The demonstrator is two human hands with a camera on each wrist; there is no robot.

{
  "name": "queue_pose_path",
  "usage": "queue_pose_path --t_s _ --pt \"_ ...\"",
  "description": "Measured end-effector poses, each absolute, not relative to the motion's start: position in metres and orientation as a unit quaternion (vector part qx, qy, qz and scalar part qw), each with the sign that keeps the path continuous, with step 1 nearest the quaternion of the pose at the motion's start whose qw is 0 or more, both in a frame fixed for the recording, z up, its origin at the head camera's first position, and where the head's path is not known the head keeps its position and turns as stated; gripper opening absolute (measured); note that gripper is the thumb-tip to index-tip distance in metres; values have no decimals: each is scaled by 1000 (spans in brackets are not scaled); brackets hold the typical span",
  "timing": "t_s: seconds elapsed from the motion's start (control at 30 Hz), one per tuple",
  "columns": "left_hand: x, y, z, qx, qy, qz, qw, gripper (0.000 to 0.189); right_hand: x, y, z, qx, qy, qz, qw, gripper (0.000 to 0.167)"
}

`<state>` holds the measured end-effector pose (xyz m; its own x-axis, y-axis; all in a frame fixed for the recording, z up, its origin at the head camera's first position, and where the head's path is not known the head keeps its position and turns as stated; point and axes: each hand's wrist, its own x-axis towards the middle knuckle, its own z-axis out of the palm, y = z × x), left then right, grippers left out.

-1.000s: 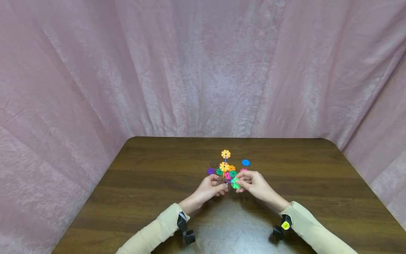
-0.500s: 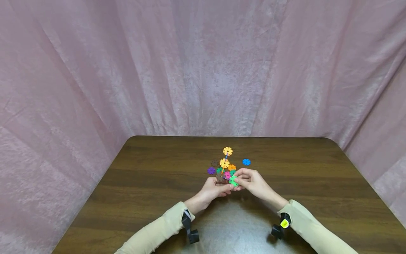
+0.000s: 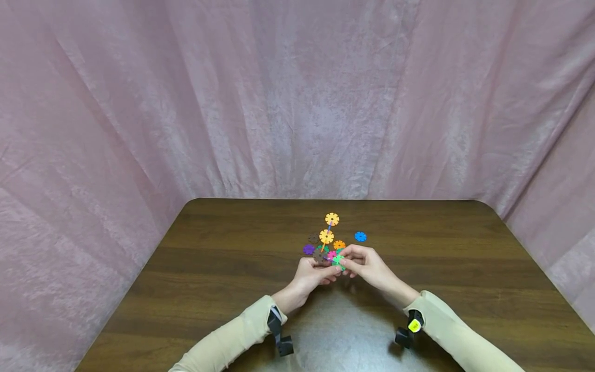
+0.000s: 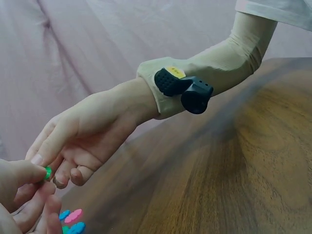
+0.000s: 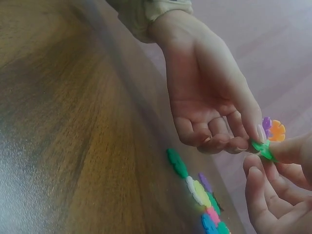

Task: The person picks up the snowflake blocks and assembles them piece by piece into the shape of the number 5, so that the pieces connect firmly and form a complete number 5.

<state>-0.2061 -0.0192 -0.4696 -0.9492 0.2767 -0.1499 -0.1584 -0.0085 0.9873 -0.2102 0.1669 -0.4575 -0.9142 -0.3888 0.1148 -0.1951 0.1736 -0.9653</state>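
A chain of notched plastic snowflake discs rises from between both hands in the head view: a yellow-orange disc (image 3: 332, 219) on top, a second yellow-orange disc (image 3: 326, 236) lower, then a brown disc (image 3: 319, 255). At its near end is a bright green disc (image 3: 338, 261). My left hand (image 3: 310, 278) pinches the green disc from the left, thumb on its edge, as the right wrist view shows. From the other side my right hand (image 3: 370, 267) pinches the same green disc (image 5: 265, 150) between thumb and fingers. Fingers partly cover the disc.
Loose discs lie on the wooden table (image 3: 223, 248) behind the hands, among them a blue disc (image 3: 360, 236), a purple disc (image 3: 309, 249) and an orange disc (image 3: 339, 245). A pink curtain (image 3: 297, 103) hangs behind the table. Each wrist wears a black camera mount (image 3: 403, 337).
My left hand has moved right and now reaches the green disc. The right hand has shifted slightly left and away, and the chain has risen a little in view.
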Motion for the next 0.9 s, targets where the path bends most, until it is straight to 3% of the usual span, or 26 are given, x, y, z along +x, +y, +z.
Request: queue_pose_path --t_s 0.4,0.67,0.9 --pt "-208 -30 -467 59 694 704 137 31 -212 170 -459 -213 770 -596 86 25" --pt "-214 -38 -469 78 704 688 157 25 -218 177 -459 -226 798 -551 93 24" --pt "-217 -42 -470 85 695 692 179 21 -223 181 -460 -223 863 -451 53 16"
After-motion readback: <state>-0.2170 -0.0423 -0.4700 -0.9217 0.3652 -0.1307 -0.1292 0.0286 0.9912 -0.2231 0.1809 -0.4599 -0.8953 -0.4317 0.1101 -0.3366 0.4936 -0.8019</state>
